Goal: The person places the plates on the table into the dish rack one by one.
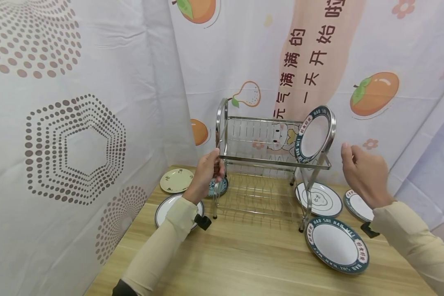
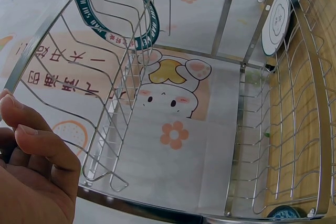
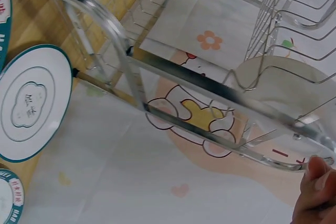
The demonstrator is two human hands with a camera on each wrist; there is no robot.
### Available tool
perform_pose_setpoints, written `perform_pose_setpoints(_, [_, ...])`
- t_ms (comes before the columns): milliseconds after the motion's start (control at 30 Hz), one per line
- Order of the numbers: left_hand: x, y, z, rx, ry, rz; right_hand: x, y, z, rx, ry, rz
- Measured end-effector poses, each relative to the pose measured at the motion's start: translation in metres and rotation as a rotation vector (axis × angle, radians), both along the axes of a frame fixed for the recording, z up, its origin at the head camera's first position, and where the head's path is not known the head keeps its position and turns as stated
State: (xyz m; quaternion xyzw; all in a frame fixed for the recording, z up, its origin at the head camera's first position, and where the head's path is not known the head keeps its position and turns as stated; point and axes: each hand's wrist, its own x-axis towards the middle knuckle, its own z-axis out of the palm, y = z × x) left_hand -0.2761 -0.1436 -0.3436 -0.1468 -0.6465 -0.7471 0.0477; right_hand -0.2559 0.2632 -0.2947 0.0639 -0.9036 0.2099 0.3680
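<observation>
A silver metal wire dish rack with two tiers (image 1: pixel 260 160) stands toward the back edge of the light wood-grain tabletop (image 1: pixel 225 263), its end frames curving up into rounded arches. A round white plate with a dark green lettered rim (image 1: pixel 314 137) stands upright in the upper tier, at the right end. The left hand (image 1: pixel 206 172) is at the rack's upper left end, fingers curled narrow (I cannot tell whether they grip the frame). The right hand (image 1: pixel 368 174) is apart from the right end, fingers curled in, holding nothing that shows.

Six more plates lie on the tabletop, making seven. Toward the back left corner: one cream plate (image 1: pixel 176 181), one dark-rimmed white plate (image 1: pixel 166 209) partly under the left sleeve (image 1: pixel 163 246), and one blue patterned plate (image 1: pixel 222 188) behind a rack leg. Toward the right edge: one thin-green-rimmed white plate (image 1: pixel 323 200) and two green-lettered ones, nearer (image 1: pixel 334 244) and farther (image 1: pixel 357 204), the latter partly hidden by the right arm.
</observation>
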Motion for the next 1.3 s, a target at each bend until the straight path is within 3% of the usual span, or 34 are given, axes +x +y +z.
perform_pose_setpoints(867, [0.001, 0.002, 0.002, 0.039, -0.002, 0.021, 0.02, 0.047, -0.042, 0.051, -0.314, -0.041])
perform_pose_setpoints(1300, [0.001, 0.002, 0.001, 0.031, 0.004, 0.024, 0.028, 0.074, -0.074, 0.084, -0.386, -0.063])
